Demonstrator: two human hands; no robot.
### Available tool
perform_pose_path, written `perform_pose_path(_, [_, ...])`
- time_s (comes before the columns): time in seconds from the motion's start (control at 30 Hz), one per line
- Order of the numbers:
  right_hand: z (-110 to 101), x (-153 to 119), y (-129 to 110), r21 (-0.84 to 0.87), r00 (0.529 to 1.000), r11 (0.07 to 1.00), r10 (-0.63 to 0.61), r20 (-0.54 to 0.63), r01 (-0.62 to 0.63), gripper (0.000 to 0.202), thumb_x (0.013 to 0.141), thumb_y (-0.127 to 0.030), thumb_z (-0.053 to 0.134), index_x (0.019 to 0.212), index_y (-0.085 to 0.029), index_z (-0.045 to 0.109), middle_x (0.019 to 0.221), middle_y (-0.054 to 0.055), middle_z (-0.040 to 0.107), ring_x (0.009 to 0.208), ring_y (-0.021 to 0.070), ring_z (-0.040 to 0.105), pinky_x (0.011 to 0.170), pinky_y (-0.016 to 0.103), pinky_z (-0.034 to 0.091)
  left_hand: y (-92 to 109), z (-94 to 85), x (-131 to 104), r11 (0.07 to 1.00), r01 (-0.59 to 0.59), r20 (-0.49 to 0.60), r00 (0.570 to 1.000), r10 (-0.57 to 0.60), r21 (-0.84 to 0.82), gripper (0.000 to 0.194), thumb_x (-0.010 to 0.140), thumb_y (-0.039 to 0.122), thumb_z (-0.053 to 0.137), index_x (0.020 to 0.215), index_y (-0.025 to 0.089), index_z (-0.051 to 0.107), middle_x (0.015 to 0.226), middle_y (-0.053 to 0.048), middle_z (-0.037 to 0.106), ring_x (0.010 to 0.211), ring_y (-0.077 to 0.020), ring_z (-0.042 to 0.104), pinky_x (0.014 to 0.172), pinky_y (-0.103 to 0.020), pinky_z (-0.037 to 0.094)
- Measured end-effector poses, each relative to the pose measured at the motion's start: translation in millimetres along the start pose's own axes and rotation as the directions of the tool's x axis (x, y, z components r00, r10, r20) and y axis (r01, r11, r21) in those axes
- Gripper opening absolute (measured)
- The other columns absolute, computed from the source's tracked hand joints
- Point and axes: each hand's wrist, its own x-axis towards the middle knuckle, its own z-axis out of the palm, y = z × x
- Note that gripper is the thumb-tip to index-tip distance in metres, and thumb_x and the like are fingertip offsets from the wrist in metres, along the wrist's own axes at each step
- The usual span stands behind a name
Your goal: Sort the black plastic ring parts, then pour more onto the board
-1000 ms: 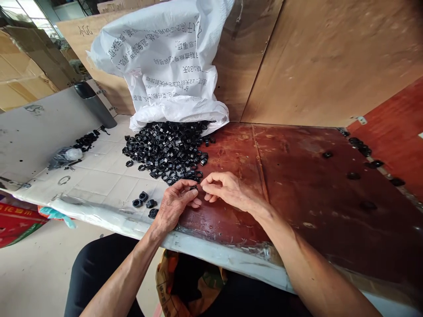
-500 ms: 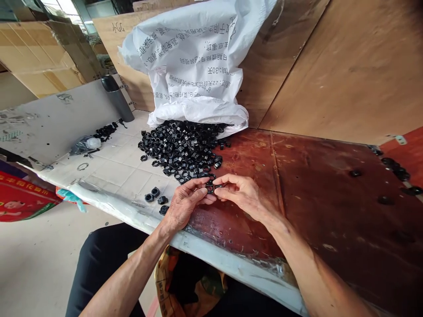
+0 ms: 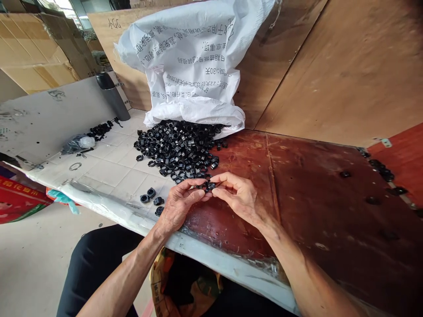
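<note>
Between the fingertips of both hands is a small black plastic ring point(image 3: 209, 186), partly covered by the fingers. My left hand point(image 3: 185, 200) pinches it from the left, thumb in front. From the right, my right hand point(image 3: 238, 196) grips it between thumb and forefinger. Whether a second small piece is pressed against the ring I cannot make out. Just beyond the fingers lies a heap of black plastic rings point(image 3: 178, 145), spilling from a white woven sack point(image 3: 194, 66). Several black ring parts point(image 3: 158, 200) rest on the table left of my left hand.
The worktop is part white tile, part red-brown board point(image 3: 310, 198). A dark grey flask point(image 3: 114, 97) leans by the left panel, near a plastic bag point(image 3: 77, 143) and small black pieces. Wooden panels stand behind. An open patterned bag point(image 3: 161, 281) is below the table's front edge.
The ring has turned between my fingers, and my hands have drawn slightly closer around it. The whole view has shifted a little, so everything sits further left.
</note>
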Motion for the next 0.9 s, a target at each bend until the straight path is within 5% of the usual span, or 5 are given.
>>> perform_pose_path(0.3, [5.9,-3.4,1.4,-0.117,0.983,0.977,-0.184,-0.024,0.18,0.011,0.093,-0.025,0.07,0.101,-0.022,0.076,0.093,0.002,0.076,0.081,0.0158,0.069,0.073,0.027,0.054,-2.5,-1.8,1.3,0.997,-0.047,0.042,0.998,0.044,0.06,0.044,0.076,0.029,0.097,0.112,0.018,0.074,0.083,-0.001,0.077,0.075,-0.0119,0.071,0.074,-0.02,0.055])
perform_pose_path(0.5, [5.0,-1.3,5.8,-0.153,0.968,0.957,-0.25,-0.014,0.245,0.011,0.094,-0.022,0.072,0.104,-0.023,0.076,0.103,0.002,0.076,0.091,0.017,0.071,0.082,0.027,0.055,-1.8,0.1,-1.1,0.993,-0.068,0.033,0.997,0.065,0.096,0.041,0.081,0.035,0.094,0.113,0.017,0.075,0.084,-0.003,0.076,0.079,-0.0152,0.072,0.08,-0.025,0.057])
perform_pose_path(0.7, [8.1,-5.3,10.3,-0.27,0.965,0.931,-0.262,-0.026,0.245,0.018,0.101,-0.03,0.067,0.118,-0.024,0.071,0.105,0.003,0.077,0.093,0.018,0.073,0.084,0.028,0.055,-4.2,-0.8,0.3,0.961,-0.182,0.038,0.983,0.178,0.206,0.034,0.081,0.034,0.093,0.107,0.019,0.077,0.101,-0.005,0.076,0.09,-0.0166,0.07,0.083,-0.026,0.056])
perform_pose_path(0.9, [6.9,-6.0,8.5,-0.346,0.964,0.903,-0.266,0.015,0.255,0.017,0.106,-0.037,0.059,0.111,-0.023,0.067,0.079,-0.001,0.068,0.069,0.0145,0.063,0.068,0.025,0.047,-7.9,-0.2,3.8,0.908,-0.332,0.081,0.943,0.322,0.257,0.024,0.084,0.031,0.09,0.103,0.022,0.079,0.109,-0.005,0.072,0.1,-0.0176,0.067,0.091,-0.029,0.056])
